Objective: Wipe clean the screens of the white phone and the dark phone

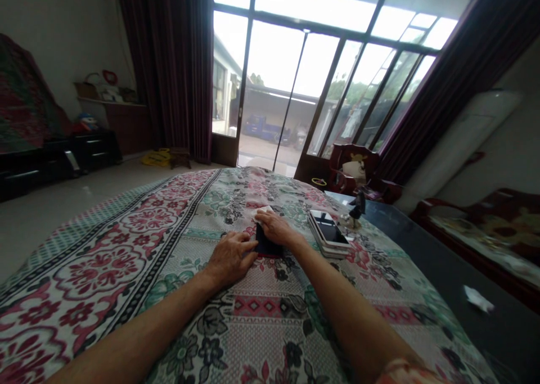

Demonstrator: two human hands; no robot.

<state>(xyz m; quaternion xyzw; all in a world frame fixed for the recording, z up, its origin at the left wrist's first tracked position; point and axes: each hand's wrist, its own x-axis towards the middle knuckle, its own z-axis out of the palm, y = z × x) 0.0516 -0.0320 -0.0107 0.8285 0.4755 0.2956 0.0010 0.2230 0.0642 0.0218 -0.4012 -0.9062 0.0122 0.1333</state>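
Leaning in from where I stand, I see both forearms reach across the cloth-covered table (126, 260) to a flat dark device (268, 247) lying near the middle of the frame. The right hand (276, 227) lies over its upper part, fingers closed down on a white wad (262, 212) that pokes out past the fingertips at the device's far end. The left hand (231, 254) is just beside it, its fingertips at the device's left edge; whether they grip that edge or merely rest there, I cannot tell. The two hands are near each other, apart, with the dark face showing between them.

To my eye the rubbing is partway: the wad sits at the far end, and the near end lies uncovered. How much of the surface is done, I cannot judge from here. Right of centre, a stack of pale-edged devices (331, 233) stands apart from the hands; nothing shows whether those are finished or waiting. Beyond the stack is a small dark upright object (358, 204). At lower right, a crumpled white scrap (478, 298) lies on a dark surface (442, 271).
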